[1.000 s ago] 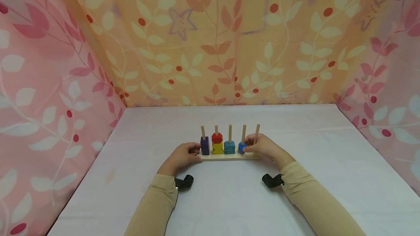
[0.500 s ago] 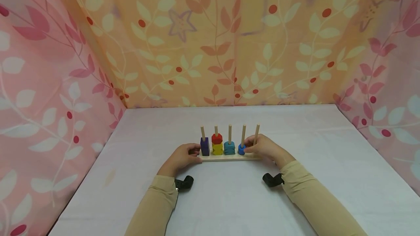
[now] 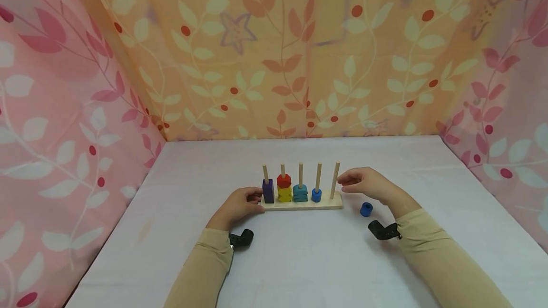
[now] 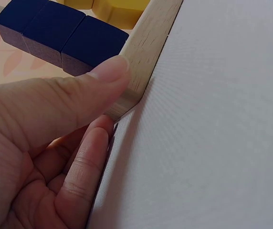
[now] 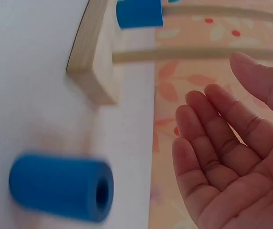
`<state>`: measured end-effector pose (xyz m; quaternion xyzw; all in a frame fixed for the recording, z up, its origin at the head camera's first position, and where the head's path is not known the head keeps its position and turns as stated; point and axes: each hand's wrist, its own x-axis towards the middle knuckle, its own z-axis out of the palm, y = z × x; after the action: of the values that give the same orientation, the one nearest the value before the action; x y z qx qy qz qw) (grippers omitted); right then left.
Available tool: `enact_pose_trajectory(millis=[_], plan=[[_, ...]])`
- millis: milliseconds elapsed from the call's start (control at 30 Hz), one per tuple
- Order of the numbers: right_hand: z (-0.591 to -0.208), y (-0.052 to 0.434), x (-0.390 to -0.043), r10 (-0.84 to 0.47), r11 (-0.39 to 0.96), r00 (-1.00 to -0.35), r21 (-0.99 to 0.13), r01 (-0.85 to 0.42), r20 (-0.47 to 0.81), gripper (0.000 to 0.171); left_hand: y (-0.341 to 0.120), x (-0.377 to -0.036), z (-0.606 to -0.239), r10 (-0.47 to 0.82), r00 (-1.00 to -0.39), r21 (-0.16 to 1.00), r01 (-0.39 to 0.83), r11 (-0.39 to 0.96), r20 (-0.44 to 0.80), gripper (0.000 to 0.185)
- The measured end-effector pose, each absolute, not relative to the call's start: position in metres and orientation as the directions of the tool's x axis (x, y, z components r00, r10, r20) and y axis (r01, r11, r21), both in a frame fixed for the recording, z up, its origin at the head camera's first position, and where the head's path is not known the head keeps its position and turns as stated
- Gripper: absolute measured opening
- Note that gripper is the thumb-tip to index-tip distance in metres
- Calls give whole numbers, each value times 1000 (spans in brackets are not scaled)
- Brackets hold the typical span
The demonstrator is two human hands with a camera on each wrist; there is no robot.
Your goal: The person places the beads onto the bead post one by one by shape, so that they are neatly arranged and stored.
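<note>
A wooden peg board with several upright pegs stands on the table. My left hand holds its left end; in the left wrist view the thumb presses the front edge and the fingers curl at the end. Purple-blue square blocks are stacked on the leftmost peg. A blue ring sits low on the fourth peg. My right hand, fingers loosely extended and holding nothing, is just right of the bare fifth peg. A loose blue cylinder with a hole lies below that hand.
The second peg bears yellow blocks under a red one. Teal blocks fill the bottom of the third. White cloth covers the table; a floral curtain hangs behind it.
My right hand has left the blue ring on the fourth peg and moved right, past the fifth peg. The loose blue cylinder has come into sight. My left hand stays in place.
</note>
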<state>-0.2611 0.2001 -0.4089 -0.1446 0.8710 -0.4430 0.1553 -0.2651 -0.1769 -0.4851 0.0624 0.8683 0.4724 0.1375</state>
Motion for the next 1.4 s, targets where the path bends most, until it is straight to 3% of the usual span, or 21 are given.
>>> enact_pose_trajectory(millis=[500,833,1400], plan=[[-422,252,-237,-383,593,-900,-802,-68,-207,45,-176,-264,-484,241,-953,839,-26,544,-185,55],[-443,260,-230,-436,540,-881,-837,-92,-184,42,-176,-264,-484,240,-953,836,-26,548,-187,54],[-448,255,-229,-393,593,-903,-798,-106,-172,31,-175,-263,-482,230,-954,829,-31,558,-191,55]])
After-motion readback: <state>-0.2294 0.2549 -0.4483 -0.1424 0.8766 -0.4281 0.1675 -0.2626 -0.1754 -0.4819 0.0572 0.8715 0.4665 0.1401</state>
